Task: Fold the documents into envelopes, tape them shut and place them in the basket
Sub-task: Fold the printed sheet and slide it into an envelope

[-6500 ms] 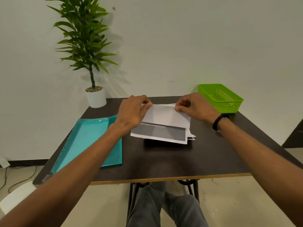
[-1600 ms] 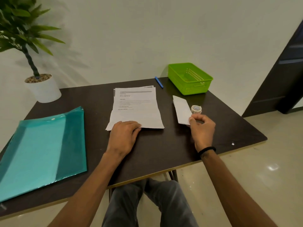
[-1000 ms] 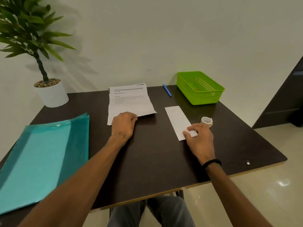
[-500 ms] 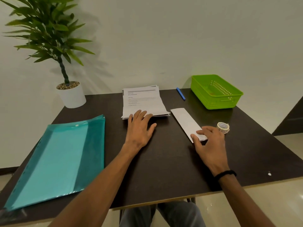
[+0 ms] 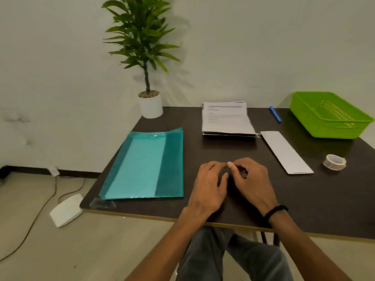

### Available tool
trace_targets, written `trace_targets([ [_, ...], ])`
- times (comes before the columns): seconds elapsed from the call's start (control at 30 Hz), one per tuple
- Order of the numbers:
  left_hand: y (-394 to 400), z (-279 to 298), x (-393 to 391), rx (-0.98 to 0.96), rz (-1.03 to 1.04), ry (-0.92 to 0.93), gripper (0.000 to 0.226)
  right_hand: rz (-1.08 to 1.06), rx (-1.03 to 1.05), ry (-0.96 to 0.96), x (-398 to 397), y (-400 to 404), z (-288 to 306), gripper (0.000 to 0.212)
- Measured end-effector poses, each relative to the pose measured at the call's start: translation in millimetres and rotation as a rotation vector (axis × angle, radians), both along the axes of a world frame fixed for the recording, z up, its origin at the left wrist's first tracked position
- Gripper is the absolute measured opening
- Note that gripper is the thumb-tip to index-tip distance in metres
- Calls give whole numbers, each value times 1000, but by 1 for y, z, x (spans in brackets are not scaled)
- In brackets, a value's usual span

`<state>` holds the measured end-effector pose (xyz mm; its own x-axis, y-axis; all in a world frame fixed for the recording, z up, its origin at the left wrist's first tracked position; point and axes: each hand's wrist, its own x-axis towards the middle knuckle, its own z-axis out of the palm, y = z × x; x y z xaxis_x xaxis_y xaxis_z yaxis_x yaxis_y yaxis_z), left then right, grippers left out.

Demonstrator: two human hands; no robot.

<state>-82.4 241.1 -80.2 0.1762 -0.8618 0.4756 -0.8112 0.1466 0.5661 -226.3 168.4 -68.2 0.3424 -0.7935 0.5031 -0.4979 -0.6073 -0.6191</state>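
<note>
You're sitting at a dark brown wooden table with a pale edge strip [image 5: 223, 223], pushed right up against a plain off-white wall [image 5: 243, 47]. A leafy green plant in a white round pot [image 5: 150, 105] stands on the far left corner. The beige floor [image 5: 81, 250] has a thin dark cable [image 5: 36, 218] trailing across it beside a flat white box [image 5: 66, 209]. A dark skirting strip [image 5: 30, 170] runs along the wall's base. Lighting's soft and even.

On the table [image 5: 324, 209], the folder [image 5: 146, 165] lies frame left of centre. The documents [image 5: 226, 118] lie upper centre, the envelope [image 5: 286, 152] just right of them. The tape roll [image 5: 334, 162] sits right of the envelope. The basket [image 5: 328, 114] occupies the upper right, the pen [image 5: 275, 113] left of it. The potted plant [image 5: 149, 78] stands upper centre-left. Both hands [image 5: 233, 181] meet at lower centre.
</note>
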Motion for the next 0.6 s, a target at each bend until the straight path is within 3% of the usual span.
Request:
trace_targets([
  [0.13, 36, 32, 39, -83, 179, 118, 27, 121, 119, 41, 46, 7, 2, 31],
  [0.2, 46, 45, 69, -85, 296, 47, 24, 147, 138, 44, 67, 8, 2, 30],
  [0.27, 45, 44, 107, 10, 431, -74, 26, 188, 122, 52, 86, 7, -2, 28],
  [0.43, 35, 3, 165, 494, 606, -241, 68, 308, -85, 52, 134, 6, -11, 24],
  [0.6, 44, -4, 150, 589, 534, -312, 87, 438, -98, 194, 180, -3, -10, 21],
])
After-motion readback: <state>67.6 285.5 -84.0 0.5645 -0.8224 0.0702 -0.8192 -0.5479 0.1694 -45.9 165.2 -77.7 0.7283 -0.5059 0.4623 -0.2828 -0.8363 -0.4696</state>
